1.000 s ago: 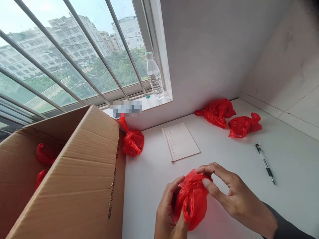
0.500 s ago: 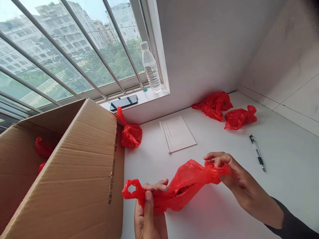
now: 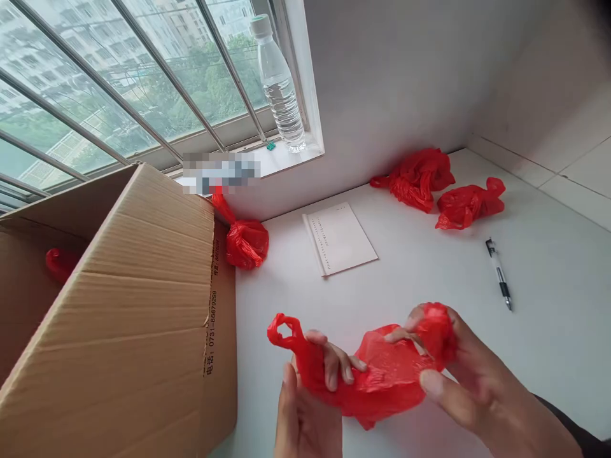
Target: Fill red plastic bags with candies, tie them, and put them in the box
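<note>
While the bag point(image 3: 382, 381) is drawn out sideways: it sits at or just above the table point(image 3: 281, 292); from here I can't tell if it touches.
Left hand point(image 3: 315, 407): partly curled, fingers lapped over one end of the bag, thumb upright beside it, a handle loop poking out past them.
Right hand point(image 3: 482, 388): half open, the other end bunched against it, thumb spread away; blur hides how it grips.
Bag's middle: half a second ago dark contents showed through a gap; now they're out of sight and the right end is gathered closer in, so I'd judge the handling unfinished.
Paper point(image 3: 341, 240): flat beyond the bag, well left of the pen point(image 3: 499, 275).
Wall: two red bags point(image 3: 422, 178) near it.
Box point(image 3: 143, 305): to the left, another red bag point(image 3: 248, 243) just beside it.
</note>
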A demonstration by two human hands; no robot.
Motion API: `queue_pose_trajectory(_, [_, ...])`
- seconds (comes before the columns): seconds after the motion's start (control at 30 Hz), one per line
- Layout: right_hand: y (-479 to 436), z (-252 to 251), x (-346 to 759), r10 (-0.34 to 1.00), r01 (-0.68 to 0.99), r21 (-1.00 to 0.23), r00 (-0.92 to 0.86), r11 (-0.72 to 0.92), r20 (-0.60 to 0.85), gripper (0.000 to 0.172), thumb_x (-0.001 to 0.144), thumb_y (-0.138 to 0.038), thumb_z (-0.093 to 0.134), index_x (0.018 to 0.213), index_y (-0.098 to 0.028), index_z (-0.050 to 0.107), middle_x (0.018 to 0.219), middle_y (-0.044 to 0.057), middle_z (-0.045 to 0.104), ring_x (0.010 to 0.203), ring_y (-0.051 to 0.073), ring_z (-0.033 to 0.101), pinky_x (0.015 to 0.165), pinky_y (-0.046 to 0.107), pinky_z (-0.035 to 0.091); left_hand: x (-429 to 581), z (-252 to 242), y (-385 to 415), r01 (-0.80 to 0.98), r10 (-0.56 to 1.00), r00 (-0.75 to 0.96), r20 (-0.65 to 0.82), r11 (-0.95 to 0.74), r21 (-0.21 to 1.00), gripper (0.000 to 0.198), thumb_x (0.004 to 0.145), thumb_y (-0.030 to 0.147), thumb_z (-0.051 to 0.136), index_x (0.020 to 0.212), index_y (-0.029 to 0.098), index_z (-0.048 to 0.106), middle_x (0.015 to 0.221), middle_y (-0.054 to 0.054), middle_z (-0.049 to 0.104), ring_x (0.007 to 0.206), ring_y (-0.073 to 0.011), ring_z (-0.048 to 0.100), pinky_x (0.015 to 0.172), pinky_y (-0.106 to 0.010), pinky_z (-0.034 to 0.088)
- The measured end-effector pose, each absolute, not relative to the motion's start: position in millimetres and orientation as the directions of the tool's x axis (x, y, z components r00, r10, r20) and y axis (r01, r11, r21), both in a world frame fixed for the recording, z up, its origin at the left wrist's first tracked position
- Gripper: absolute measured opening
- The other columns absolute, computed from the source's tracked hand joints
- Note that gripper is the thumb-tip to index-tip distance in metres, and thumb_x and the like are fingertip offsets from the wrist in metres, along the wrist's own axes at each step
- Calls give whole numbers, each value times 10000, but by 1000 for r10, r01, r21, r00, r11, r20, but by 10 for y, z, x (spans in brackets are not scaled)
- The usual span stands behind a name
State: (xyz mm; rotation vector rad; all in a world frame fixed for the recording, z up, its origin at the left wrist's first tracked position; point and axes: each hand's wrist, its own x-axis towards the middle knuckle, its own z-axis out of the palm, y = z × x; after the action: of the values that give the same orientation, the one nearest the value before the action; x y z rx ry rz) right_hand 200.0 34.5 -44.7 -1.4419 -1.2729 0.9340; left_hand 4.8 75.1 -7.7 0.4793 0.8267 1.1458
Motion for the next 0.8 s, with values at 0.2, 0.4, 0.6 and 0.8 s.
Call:
queue_pose_trajectory(0.2, [439,-152,1912,999,89,-996,-31,-7,-10,258,1078,-398,343,921,-285,514,860,22,538,798,191,567,656,291,501,21,-69,852,-479,936,-57,-346,279,832,347,992,412,521,736,207,634,770,-22,536,863,-213,626,845,-332,569])
queue_pose_trajectory(0.4, [443,-187,1896,997,-3,-1000,-79,-2,-2,272,1093,-341,321,861,-276,448,797,-13,426,677,152,449,622,274,431,20,-13,902,-653,940,-5,-340,254,713,265,997,376,552,798,229,646,627,25,519,752,-170,662,867,-335,594])
queue_pose_trajectory(0.6, [451,-222,1851,992,30,-1000,-126,7,3,262,1083,-350,318,902,-282,495,859,14,518,738,169,535,701,299,511,12,-177,932,-659,945,167,-280,318,682,245,999,379,572,835,222,664,502,102,184,409,-70,177,471,-181,435])
queue_pose_trajectory(0.8, [573,-184,1730,976,259,-962,-218,89,32,333,1062,-409,352,854,-247,556,791,24,578,721,183,591,704,318,554,145,-249,810,-187,913,114,-393,408,894,285,897,488,703,875,204,701,553,54,425,480,-81,355,489,-187,382])
